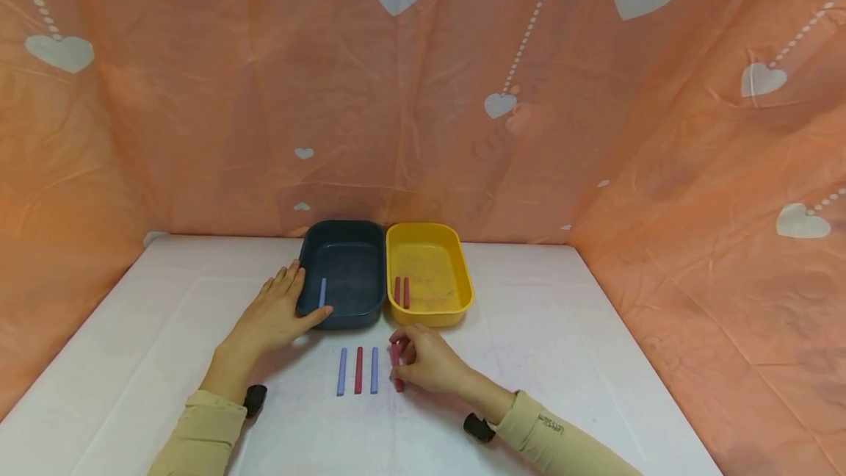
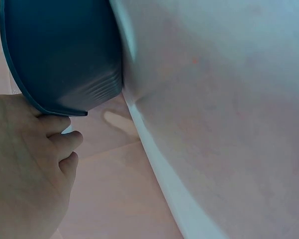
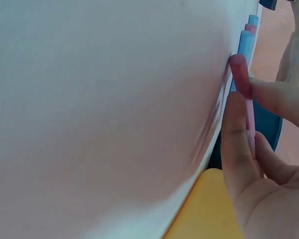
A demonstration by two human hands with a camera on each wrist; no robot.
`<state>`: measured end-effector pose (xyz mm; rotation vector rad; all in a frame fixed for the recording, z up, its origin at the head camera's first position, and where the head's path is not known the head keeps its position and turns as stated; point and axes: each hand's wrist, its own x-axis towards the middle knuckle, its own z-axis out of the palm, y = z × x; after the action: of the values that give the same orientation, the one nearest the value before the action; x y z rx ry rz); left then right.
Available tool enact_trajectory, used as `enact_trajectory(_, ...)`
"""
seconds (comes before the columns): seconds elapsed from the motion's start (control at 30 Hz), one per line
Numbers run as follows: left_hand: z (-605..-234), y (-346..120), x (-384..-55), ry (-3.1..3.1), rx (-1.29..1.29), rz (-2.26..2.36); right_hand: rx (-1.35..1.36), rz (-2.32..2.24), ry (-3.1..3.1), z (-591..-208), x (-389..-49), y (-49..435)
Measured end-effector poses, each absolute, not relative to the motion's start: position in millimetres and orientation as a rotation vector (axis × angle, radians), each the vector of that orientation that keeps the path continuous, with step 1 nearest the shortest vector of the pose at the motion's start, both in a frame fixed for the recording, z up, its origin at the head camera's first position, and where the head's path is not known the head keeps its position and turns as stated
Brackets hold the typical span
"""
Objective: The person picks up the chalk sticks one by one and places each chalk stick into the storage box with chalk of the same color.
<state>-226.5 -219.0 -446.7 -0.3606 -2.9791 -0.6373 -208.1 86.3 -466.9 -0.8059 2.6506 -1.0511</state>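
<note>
In the head view my right hand [image 1: 429, 362] pinches a red chalk stick [image 1: 396, 360] at the right end of a row on the table. The right wrist view shows that red chalk [image 3: 240, 74] between thumb and fingertips. To its left lie a blue chalk [image 1: 374, 371], a red chalk [image 1: 359, 371] and another blue chalk [image 1: 341, 372]. My left hand [image 1: 274, 314] rests on the left rim of the dark blue tray [image 1: 360, 312], thumb over its front corner. One blue chalk [image 1: 322, 291] lies inside that tray.
Right beside the dark tray stands a yellow tray [image 1: 456, 300], holding two red chalks [image 1: 406, 293] near its left wall. The white table [image 1: 562, 388] has faint coloured smudges. An orange curtain with hearts [image 1: 264, 94] encloses the back and sides.
</note>
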Motion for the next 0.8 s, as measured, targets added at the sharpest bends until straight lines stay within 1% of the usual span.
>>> enact_trajectory(0.5, -449.5, -219.5, -227.4, -2.974, -0.361, -0.636, -0.791, -1.19, 2.598, -467.0, -204.3, 82.7)
enact_trajectory(0.8, -448.4, -219.1, -226.3, -2.98, -0.355, -0.633, -0.738, -1.249, 2.584, -458.8, -203.7, 84.3)
